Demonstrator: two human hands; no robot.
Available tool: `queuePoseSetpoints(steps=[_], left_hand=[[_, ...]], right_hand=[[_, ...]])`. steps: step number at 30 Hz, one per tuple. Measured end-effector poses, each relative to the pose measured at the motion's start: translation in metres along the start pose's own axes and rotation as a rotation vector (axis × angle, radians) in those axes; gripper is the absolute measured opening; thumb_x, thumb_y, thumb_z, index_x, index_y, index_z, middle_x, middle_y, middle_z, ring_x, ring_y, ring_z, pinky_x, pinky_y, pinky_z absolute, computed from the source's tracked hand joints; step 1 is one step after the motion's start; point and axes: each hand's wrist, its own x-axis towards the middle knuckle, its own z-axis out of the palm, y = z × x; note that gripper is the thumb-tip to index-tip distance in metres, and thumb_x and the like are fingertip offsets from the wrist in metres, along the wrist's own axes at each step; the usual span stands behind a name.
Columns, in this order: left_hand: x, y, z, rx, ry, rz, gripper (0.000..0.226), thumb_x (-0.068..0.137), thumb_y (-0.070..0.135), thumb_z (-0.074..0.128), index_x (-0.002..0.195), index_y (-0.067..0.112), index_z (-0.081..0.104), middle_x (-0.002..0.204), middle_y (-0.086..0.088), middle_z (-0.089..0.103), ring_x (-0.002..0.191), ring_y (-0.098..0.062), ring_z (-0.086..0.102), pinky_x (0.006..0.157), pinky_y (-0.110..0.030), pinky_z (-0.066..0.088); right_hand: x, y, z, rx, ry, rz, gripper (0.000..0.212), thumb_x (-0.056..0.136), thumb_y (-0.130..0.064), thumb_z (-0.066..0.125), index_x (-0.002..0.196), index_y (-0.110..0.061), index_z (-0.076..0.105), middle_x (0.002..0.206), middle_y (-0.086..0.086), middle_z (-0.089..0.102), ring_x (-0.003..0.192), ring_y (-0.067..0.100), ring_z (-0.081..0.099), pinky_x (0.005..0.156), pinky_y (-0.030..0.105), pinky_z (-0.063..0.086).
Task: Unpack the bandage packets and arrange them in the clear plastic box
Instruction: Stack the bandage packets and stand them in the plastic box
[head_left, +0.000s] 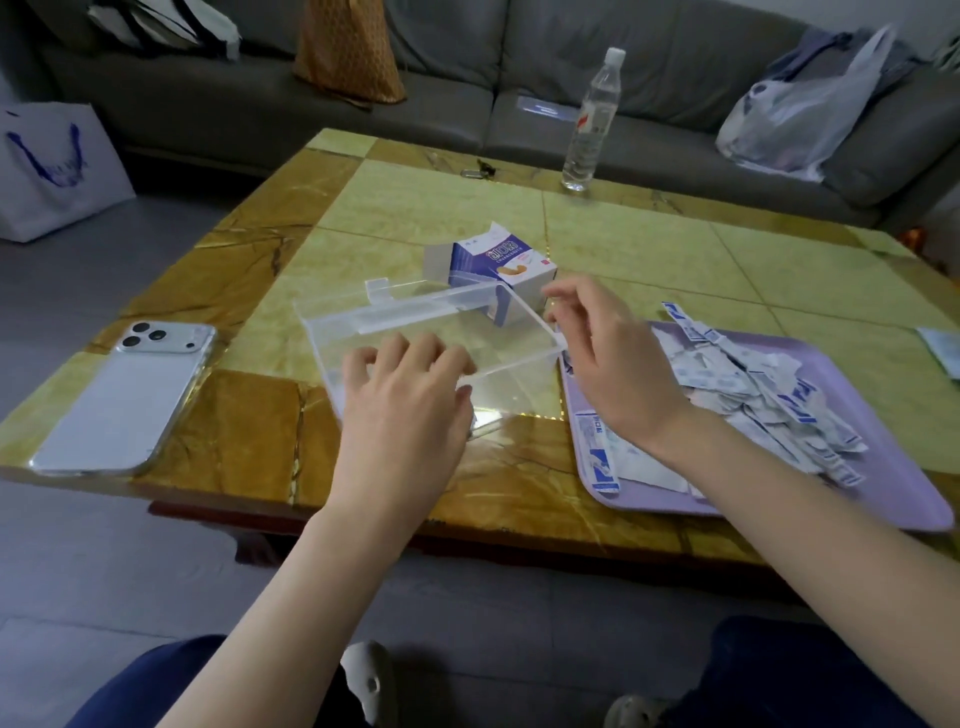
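The left hand grips the near wall of the clear plastic box, fingers curled over its rim. The right hand is at the box's right edge with bent fingers; whether it grasps the rim cannot be told. The box sits on the table, and nothing can be made out inside it. Just right of the box, a purple tray holds a loose heap of bandage packets. Left of the box lies a white phone, face down. Right behind the box stands an opened bandage carton. Far behind the box stands a water bottle, with a grey sofa beyond.
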Motion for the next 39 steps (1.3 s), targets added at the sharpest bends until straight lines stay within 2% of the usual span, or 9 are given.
queuePoseSetpoints(steps=[6, 12, 14, 18, 23, 29, 32, 35, 39], left_hand=[[0.005, 0.040, 0.024, -0.041, -0.060, 0.233, 0.013, 0.077, 0.010, 0.056, 0.087, 0.014, 0.062, 0.081, -0.002, 0.059, 0.075, -0.027, 0.055, 0.071, -0.035, 0.034], [0.003, 0.074, 0.064, 0.033, -0.350, 0.342, 0.033, 0.062, 0.009, 0.077, 0.089, 0.020, 0.062, 0.083, 0.002, 0.059, 0.073, -0.020, 0.057, 0.065, -0.031, 0.044], [0.007, 0.078, 0.073, 0.027, -0.446, 0.354, 0.040, 0.073, 0.012, 0.073, 0.110, 0.021, 0.058, 0.104, 0.002, 0.059, 0.090, -0.019, 0.058, 0.077, -0.031, 0.046], [0.015, 0.079, 0.094, -0.039, -0.639, 0.337, 0.056, 0.093, 0.027, 0.051, 0.144, 0.024, 0.026, 0.146, 0.001, 0.033, 0.131, -0.019, 0.033, 0.105, -0.030, 0.027], [0.023, 0.090, 0.109, -0.100, -0.757, 0.250, 0.067, 0.088, 0.029, 0.059, 0.145, 0.024, 0.025, 0.145, 0.001, 0.035, 0.132, -0.020, 0.031, 0.107, -0.026, 0.021], [0.029, 0.110, 0.114, -0.075, -0.708, 0.228, 0.064, 0.088, 0.036, 0.058, 0.143, 0.025, 0.028, 0.139, -0.001, 0.039, 0.124, -0.023, 0.036, 0.102, -0.026, 0.023], [0.028, 0.120, 0.119, -0.014, -0.636, 0.212, 0.051, 0.093, 0.036, 0.050, 0.138, 0.022, 0.031, 0.131, -0.003, 0.038, 0.120, -0.024, 0.039, 0.101, -0.030, 0.026], [0.030, 0.128, 0.123, -0.046, -0.521, 0.212, 0.038, 0.099, 0.034, 0.039, 0.134, 0.021, 0.033, 0.130, -0.003, 0.035, 0.119, -0.023, 0.040, 0.097, -0.031, 0.029], [0.030, 0.135, 0.132, -0.064, -0.566, 0.291, 0.039, 0.101, 0.035, 0.029, 0.139, 0.026, 0.030, 0.151, -0.001, 0.020, 0.136, -0.023, 0.022, 0.110, -0.037, 0.021]], right_hand=[[-0.040, 0.068, -0.031, -0.103, -0.141, 0.341, 0.023, 0.097, -0.025, 0.045, 0.116, -0.014, 0.053, 0.108, 0.000, 0.057, 0.104, 0.019, 0.055, 0.084, 0.034, 0.047], [-0.072, 0.097, -0.053, -0.359, -0.590, 0.493, 0.084, 0.079, -0.058, 0.058, 0.144, -0.017, 0.024, 0.147, 0.008, 0.030, 0.136, 0.025, 0.026, 0.107, 0.035, 0.025], [-0.077, 0.111, -0.059, -0.430, -0.618, 0.563, 0.100, 0.072, -0.065, 0.061, 0.147, -0.017, 0.016, 0.151, 0.009, 0.022, 0.139, 0.028, 0.018, 0.112, 0.042, 0.021], [-0.089, 0.132, -0.067, -0.406, -0.643, 0.770, 0.118, 0.061, -0.072, 0.065, 0.148, -0.019, 0.006, 0.154, 0.010, 0.012, 0.141, 0.035, 0.011, 0.111, 0.053, 0.022], [-0.093, 0.127, -0.066, -0.200, -0.494, 0.705, 0.101, 0.071, -0.048, 0.074, 0.147, -0.015, 0.016, 0.150, 0.006, 0.031, 0.134, 0.024, 0.033, 0.106, 0.035, 0.031], [-0.096, 0.127, -0.063, 0.024, -0.488, 0.613, 0.067, 0.083, -0.031, 0.068, 0.141, -0.021, 0.035, 0.142, -0.003, 0.044, 0.128, 0.009, 0.043, 0.102, 0.025, 0.037], [-0.097, 0.127, -0.069, 0.036, -0.285, 0.602, 0.042, 0.090, -0.024, 0.060, 0.130, -0.020, 0.049, 0.131, -0.005, 0.054, 0.112, 0.003, 0.048, 0.092, 0.017, 0.034], [-0.094, 0.143, -0.080, -0.141, -0.046, 0.628, 0.038, 0.094, -0.020, 0.052, 0.131, -0.012, 0.047, 0.134, 0.003, 0.050, 0.125, 0.016, 0.043, 0.099, 0.020, 0.029], [-0.095, 0.171, -0.085, -0.262, -0.188, 0.755, 0.054, 0.094, -0.030, 0.052, 0.141, -0.012, 0.034, 0.143, 0.010, 0.038, 0.134, 0.027, 0.031, 0.107, 0.037, 0.028]])
